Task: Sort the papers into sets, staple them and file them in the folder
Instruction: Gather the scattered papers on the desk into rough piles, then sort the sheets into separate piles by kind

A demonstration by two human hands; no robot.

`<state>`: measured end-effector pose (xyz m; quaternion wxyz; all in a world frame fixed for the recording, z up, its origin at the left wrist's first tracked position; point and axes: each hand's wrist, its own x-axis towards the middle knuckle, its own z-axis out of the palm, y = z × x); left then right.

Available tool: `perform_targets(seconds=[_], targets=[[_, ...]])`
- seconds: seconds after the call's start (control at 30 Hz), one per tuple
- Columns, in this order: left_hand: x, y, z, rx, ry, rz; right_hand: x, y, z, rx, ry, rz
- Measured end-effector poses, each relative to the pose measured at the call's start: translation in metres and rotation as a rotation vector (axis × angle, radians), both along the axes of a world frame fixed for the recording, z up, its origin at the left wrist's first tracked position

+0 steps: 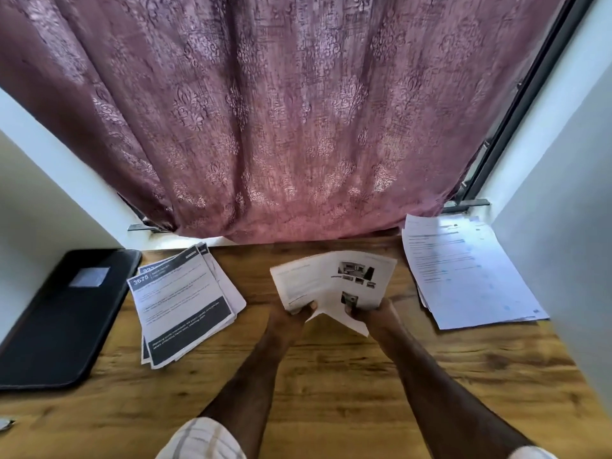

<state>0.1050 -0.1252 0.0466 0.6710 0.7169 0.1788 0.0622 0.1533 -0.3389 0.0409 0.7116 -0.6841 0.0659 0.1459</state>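
Note:
Both my hands hold a small set of white papers above the middle of the wooden table (pixel 331 385). My left hand (pixel 291 318) grips the text sheet (pixel 298 283) at its near edge. My right hand (pixel 371 314) pinches the sheet with small photos (pixel 357 276). The sheets fan apart at the top. A pile of papers with dark header bands (pixel 182 303) lies to the left. Another pile of white papers with blue text (pixel 463 273) lies at the right. A black folder (pixel 63 316) lies shut at the far left.
A mauve patterned curtain (pixel 281 127) hangs down to the table's back edge. White walls close in on both sides. A small metal object (pixel 6 424), only partly in view, sits at the table's left front edge.

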Motion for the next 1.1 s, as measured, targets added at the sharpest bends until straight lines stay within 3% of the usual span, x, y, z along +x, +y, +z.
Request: perform_targets(seconds=[0.2,0.3,0.6,0.77,0.9,1.1], targets=[[0.047,-0.001,0.012,0.099,0.219,-0.115,0.039,-0.028,0.018,-0.027,0.03,0.007],[0.064,-0.013,0.009,0.092,0.319,-0.168,0.051,-0.038,0.024,-0.259,0.093,-0.025],[0.08,-0.054,-0.043,0.363,0.402,-0.132,0.059,-0.05,-0.014,-0.476,0.241,-0.119],[0.088,-0.059,-0.038,0.614,0.462,-0.178,0.069,-0.05,-0.018,-0.657,0.193,-0.065],[0.082,-0.046,-0.015,0.838,0.583,-0.121,0.064,-0.041,0.0,-1.117,0.046,0.024],[0.039,0.035,0.013,0.937,0.55,0.017,0.051,0.028,0.026,-1.02,-0.118,0.224]])
